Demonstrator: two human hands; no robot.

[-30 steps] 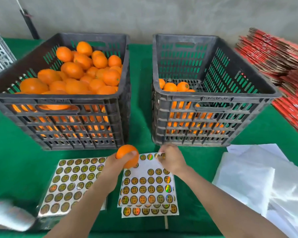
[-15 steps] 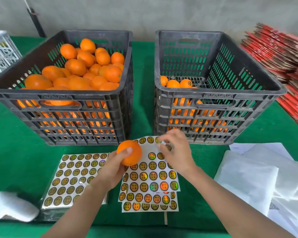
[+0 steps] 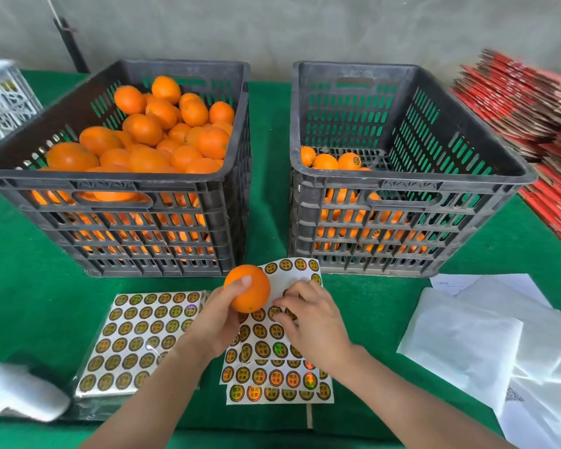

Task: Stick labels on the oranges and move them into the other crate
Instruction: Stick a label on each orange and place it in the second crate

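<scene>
Before two crates (image 3: 117, 189) (image 3: 408, 186): left fingers (image 3: 240, 282) grip one orange (image 3: 251, 293); right fingers (image 3: 287, 301) curl on label sheet (image 3: 274, 350), pinch unclear.

glossy label sheets (image 3: 274, 351), plastic crates (image 3: 127, 222)

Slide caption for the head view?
Left hand holds an orange over a label sheet; right hand reaches onto the sheet.

A fruit-packing workroom: two dark grey slatted plastic crates (image 3: 117, 184) of loose oranges (image 3: 143, 128) on a green felt-covered table (image 3: 269, 163), sheets of round gold foil stickers (image 3: 143, 335) laid out, flattened red cardboard cartons (image 3: 515, 98) stacked aside, a bare grey concrete wall (image 3: 305, 27) behind.
</scene>
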